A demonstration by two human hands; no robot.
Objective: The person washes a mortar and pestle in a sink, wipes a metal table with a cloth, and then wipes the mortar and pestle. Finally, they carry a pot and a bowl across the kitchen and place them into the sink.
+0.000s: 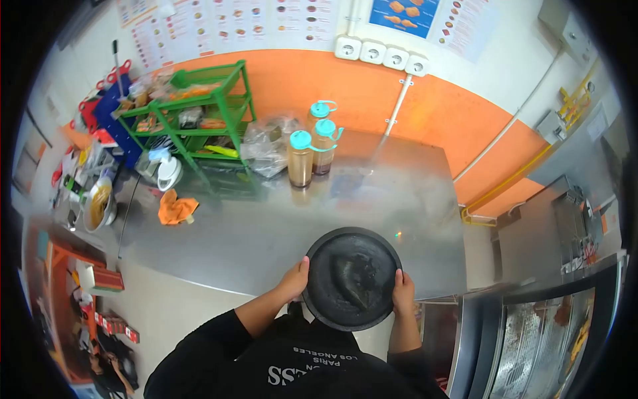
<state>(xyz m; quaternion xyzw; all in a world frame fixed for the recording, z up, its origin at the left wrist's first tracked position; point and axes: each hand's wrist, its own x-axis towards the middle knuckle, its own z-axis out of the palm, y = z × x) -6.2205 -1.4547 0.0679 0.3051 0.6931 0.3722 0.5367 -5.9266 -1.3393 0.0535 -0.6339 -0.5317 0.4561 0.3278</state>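
Observation:
A round, dark stone mortar [321, 292] is held level in front of my body, over the front edge of the steel table. In its bowl lies a curved dark pestle [355, 279]. My left hand [294, 279] grips the rim on the left, thumb on top. On the opposite side my right hand [403, 291] is closed on the rim, also with the thumb up. The fingers under the mortar are hidden.
The steel table [232, 246] carries bottles with turquoise lids [300, 159], a plastic bag [269, 143], a green rack [193, 113] and an orange cloth [177, 207]. A glass-fronted cabinet [541, 346] stands right. Another person [109, 366] is at lower left.

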